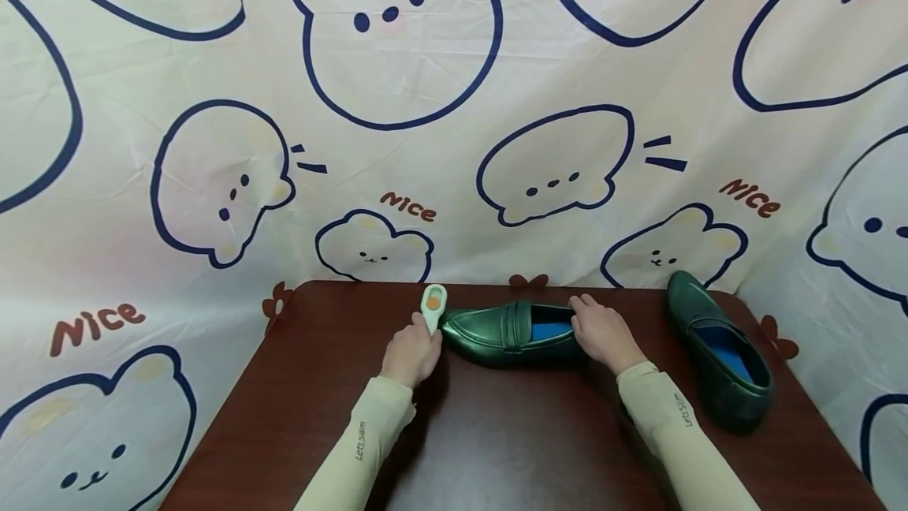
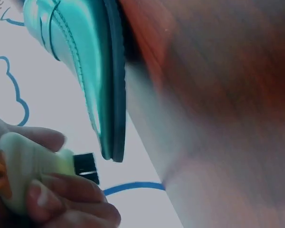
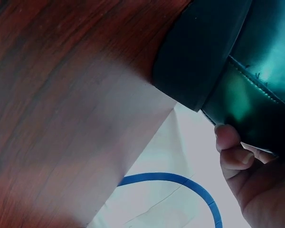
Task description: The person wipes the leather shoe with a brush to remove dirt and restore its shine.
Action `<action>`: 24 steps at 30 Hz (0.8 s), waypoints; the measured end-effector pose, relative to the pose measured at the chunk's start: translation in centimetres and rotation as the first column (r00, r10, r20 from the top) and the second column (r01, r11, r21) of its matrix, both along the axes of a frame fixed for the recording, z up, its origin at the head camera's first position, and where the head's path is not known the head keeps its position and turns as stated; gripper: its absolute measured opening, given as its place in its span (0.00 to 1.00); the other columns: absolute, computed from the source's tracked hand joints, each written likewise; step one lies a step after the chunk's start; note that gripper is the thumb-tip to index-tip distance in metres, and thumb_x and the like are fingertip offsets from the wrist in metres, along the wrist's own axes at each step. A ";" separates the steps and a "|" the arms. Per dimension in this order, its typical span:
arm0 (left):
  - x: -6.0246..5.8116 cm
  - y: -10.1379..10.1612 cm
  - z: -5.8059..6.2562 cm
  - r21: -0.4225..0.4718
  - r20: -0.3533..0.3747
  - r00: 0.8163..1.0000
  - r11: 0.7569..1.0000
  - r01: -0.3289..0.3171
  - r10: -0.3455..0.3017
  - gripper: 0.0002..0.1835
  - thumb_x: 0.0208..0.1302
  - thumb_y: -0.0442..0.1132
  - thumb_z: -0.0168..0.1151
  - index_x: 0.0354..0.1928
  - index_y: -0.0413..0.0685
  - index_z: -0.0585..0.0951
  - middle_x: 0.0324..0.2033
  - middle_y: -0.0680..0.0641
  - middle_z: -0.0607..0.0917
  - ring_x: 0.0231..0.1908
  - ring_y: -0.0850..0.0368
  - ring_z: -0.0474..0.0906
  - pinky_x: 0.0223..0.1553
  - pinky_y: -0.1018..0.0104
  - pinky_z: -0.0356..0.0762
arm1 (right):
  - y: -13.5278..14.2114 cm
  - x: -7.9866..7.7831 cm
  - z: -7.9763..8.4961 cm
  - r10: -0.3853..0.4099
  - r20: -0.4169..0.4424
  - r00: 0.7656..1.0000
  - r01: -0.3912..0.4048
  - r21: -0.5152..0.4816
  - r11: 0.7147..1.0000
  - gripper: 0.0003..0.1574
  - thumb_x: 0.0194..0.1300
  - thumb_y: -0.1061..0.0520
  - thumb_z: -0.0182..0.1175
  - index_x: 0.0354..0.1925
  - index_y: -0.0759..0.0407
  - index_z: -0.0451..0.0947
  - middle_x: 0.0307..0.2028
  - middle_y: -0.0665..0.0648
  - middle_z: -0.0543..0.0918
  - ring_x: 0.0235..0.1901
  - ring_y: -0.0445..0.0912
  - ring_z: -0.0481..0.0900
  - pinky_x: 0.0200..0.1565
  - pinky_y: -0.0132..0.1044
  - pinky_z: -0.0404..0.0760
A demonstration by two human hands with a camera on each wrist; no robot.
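Observation:
A green loafer (image 1: 489, 337) with a blue insole lies sideways on the table, its toe towards the left. My left hand (image 1: 411, 353) grips a small pale shoe brush (image 1: 433, 302) with an orange oval on it, right by the loafer's toe. In the left wrist view the brush's black bristles (image 2: 85, 166) point at the toe tip, with a small gap between them. At the other end, my right hand (image 1: 606, 333) holds the loafer by its heel. Fingers (image 3: 228, 137) curl over the heel's top edge in the right wrist view; the thumb is partly hidden.
The matching green loafer (image 1: 738, 408) stands at the right of the dark brown wooden table (image 1: 496, 448), to the right of my right hand. A pale curtain (image 1: 454, 172) printed with blue bear outlines hangs behind the table and along its sides.

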State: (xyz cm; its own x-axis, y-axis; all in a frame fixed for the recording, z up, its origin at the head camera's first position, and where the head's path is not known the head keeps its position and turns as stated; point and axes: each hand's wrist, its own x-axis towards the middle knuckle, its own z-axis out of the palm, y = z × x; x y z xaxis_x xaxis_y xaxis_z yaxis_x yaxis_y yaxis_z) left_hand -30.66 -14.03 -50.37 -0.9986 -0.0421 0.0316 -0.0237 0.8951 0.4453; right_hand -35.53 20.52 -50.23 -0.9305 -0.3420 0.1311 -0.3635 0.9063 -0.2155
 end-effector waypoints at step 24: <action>-0.8 3.2 -0.5 0.162 0.161 0.972 0.976 0.147 -0.173 0.33 0.81 0.52 0.46 0.71 0.28 0.64 0.48 0.32 0.82 0.39 0.42 0.83 0.44 0.48 0.81 | 0.0 0.1 -0.1 -0.015 -0.012 1.000 0.015 0.010 1.000 0.27 0.78 0.58 0.50 0.68 0.72 0.70 0.66 0.74 0.75 0.56 0.65 0.82 0.57 0.60 0.80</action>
State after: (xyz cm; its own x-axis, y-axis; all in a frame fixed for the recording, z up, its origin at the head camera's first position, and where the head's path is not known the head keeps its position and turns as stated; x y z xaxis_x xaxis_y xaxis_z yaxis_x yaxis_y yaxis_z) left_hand -31.48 -10.81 -50.83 -0.9824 0.1274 -0.1367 0.0261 0.8182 0.5743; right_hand -35.42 20.50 -50.31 -0.9339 -0.3296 0.1386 -0.3525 0.9137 -0.2023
